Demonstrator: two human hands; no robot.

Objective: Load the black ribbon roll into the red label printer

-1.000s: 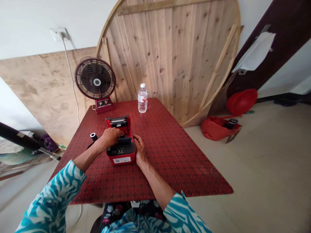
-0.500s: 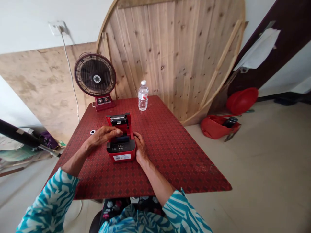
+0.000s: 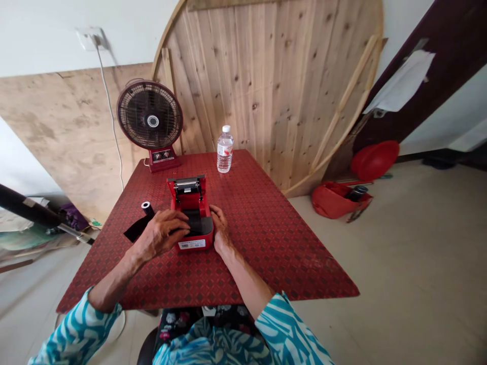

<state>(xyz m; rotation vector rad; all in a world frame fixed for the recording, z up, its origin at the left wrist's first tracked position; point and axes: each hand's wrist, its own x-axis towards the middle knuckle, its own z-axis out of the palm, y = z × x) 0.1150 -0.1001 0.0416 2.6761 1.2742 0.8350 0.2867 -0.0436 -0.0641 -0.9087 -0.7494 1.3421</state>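
Note:
A small red and black label printer [image 3: 192, 215] sits in the middle of the red patterned table [image 3: 266, 238], its lid tilted open toward the fan. My left hand [image 3: 162, 233] rests on the printer's front left side, fingers curled over the black top. My right hand [image 3: 219, 228] lies against the printer's right side, fingers pressed to the casing. A black roll with a white core [image 3: 146, 207] stands just left of the printer, with a dark strip [image 3: 136, 229] trailing from it toward my left hand.
A red table fan [image 3: 151, 124] stands at the table's back left, its cord running up to a wall socket. A clear water bottle [image 3: 224, 149] stands at the back centre. A round wooden panel leans on the wall behind. Red containers [image 3: 338, 198] lie on the floor to the right.
My left hand slid back from the open paper bay to the printer's front left side. The black roll and its strip now show beside the printer. My right hand stayed put.

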